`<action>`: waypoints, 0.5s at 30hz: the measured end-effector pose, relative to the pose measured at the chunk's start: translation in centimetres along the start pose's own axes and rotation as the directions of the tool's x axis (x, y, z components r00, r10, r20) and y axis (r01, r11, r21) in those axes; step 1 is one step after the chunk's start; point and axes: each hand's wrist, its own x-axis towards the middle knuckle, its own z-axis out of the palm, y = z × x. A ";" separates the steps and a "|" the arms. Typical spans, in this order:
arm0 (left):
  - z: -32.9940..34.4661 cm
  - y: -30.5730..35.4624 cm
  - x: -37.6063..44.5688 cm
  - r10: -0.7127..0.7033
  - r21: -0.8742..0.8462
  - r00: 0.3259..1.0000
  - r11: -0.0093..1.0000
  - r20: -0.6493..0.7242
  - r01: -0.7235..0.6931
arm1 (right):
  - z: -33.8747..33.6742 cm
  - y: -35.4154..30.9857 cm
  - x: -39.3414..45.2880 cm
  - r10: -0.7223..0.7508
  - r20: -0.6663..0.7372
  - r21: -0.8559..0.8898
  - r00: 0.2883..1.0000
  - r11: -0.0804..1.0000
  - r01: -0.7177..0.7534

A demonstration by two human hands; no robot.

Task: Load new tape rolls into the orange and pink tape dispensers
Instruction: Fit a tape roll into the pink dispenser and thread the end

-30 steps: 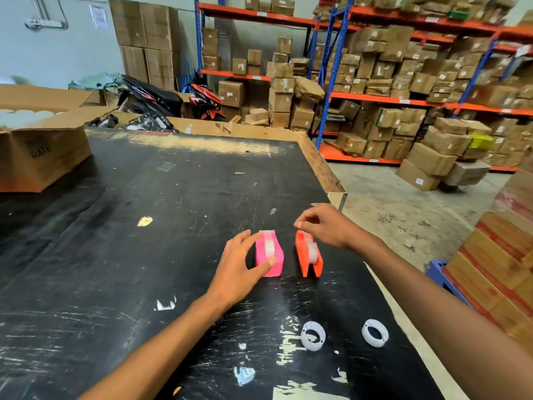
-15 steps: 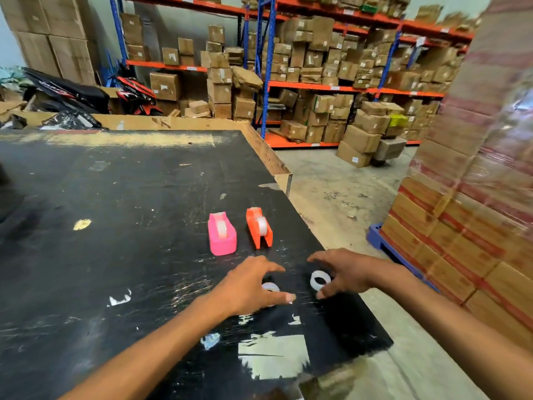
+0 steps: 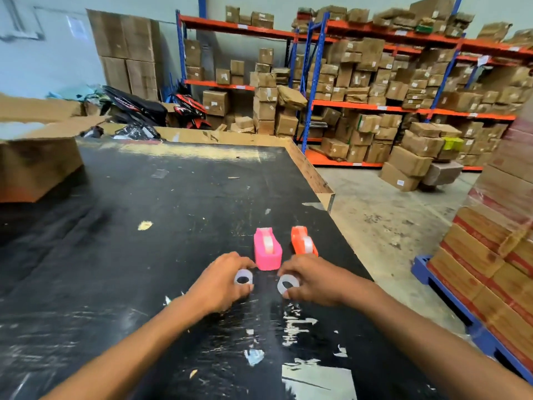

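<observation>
A pink tape dispenser (image 3: pixel 267 249) and an orange tape dispenser (image 3: pixel 302 241) stand side by side on the black table (image 3: pixel 144 255), each with a clear roll in it. Just in front of them my left hand (image 3: pixel 219 282) grips a small whitish tape roll (image 3: pixel 243 278) between thumb and fingers. My right hand (image 3: pixel 313 280) pinches a second whitish tape roll (image 3: pixel 287 284), tilted up on edge. Both rolls are just above or at the tabletop, close to the pink dispenser's near end.
An open cardboard box (image 3: pixel 37 166) sits on the table's far left. The table's right edge (image 3: pixel 340 232) drops to a concrete floor. A pallet of stacked cartons (image 3: pixel 496 255) stands at the right. Shelves of boxes fill the background.
Both hands left the dispensers, reached down to the two loose rolls near the table's front, took hold of them and carried them up close to the dispensers.
</observation>
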 end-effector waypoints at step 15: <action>-4.8 -9.0 -0.8 -0.313 0.031 0.948 0.949 -0.047 0.315 | 1.5 -7.7 14.0 -0.112 0.094 -0.172 0.989 0.977 0.127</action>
